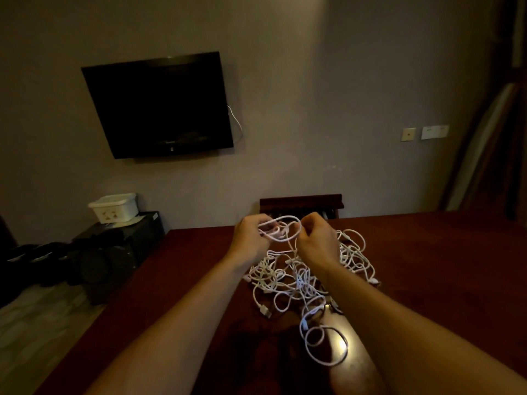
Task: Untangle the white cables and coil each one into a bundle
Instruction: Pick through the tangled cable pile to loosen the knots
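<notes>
Both hands are raised over the far side of a dark red counter [427, 266], each grasping part of the same white loops [281, 230]. The left hand [251, 238] has its fingers curled round several turns of cable gathered at its fingertips. The right hand [316, 238] pinches the other side of the loops, fingers bent inward. A strand drops from the held loops down to the tangle [302, 277] of white cables, which lies on the counter under and between the wrists, spreading out to the right of the right forearm. One loose ring of cable [325, 346] lies nearer the person, on a bright reflection in the counter top (a plug end [265, 310] shows just left of the pile's near edge). Beyond the counter stands a chair back [301, 202]. A dark TV [156, 105] hangs on the wall, and a white tub [114, 208] sits on black boxes at left.
</notes>
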The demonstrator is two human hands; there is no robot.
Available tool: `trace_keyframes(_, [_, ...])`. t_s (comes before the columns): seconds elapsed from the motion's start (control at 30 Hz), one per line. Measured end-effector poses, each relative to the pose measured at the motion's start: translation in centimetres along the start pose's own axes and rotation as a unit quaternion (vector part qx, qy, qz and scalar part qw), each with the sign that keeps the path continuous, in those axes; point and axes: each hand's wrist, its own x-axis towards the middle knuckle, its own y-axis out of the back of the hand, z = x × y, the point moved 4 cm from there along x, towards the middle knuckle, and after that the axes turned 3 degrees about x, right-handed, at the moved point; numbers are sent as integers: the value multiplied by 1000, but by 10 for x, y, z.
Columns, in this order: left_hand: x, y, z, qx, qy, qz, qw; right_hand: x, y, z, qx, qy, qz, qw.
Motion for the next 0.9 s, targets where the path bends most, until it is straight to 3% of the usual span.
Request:
trace_keyframes(0.1, [1, 0, -6, 6, 17, -12, 1000, 6, 9, 6, 51, -51, 76, 995])
trace_keyframes(0.2, [0, 0, -23, 11, 75, -17, 997, 9, 14, 10, 51, -67, 81, 993])
trace_keyframes(0.27, [0, -3, -26, -5, 106, -17, 994, 7, 10, 14, -2, -76, 31, 997])
trace_keyframes(0.37, [2, -11, -20, -36, 118, -31, 992, 1, -4, 15, -158, 6, -55, 986])
trace_keyframes(0.47, [5, -12, -12, -73, 122, -36, 989, -6, -13, 11, -75, 40, -152, 985])
trace_keyframes(0.53, [5, -8, -6, -165, 149, -27, 974, -10, -20, 10, -73, 64, -213, 972])
trace_keyframes(0.63, [2, -3, 6, -342, 193, 0, 920, -4, -30, 14, -198, 139, -214, 947])
trace_keyframes(0.73, [5, 9, 16, -389, 178, 69, 901, -1, -29, 17, -221, 103, -232, 942])
trace_keyframes(0.8, [11, 23, 20, -414, 173, 138, 883, -4, -26, 19, -214, 31, -300, 929])
trace_keyframes(0.87, [15, 32, 27, -429, 171, 162, 872, -8, -27, 28, -199, -35, -360, 911])
trace_keyframes(0.9, [15, 35, 31, -413, 161, 155, 883, -7, -28, 30, -211, -33, -357, 909])
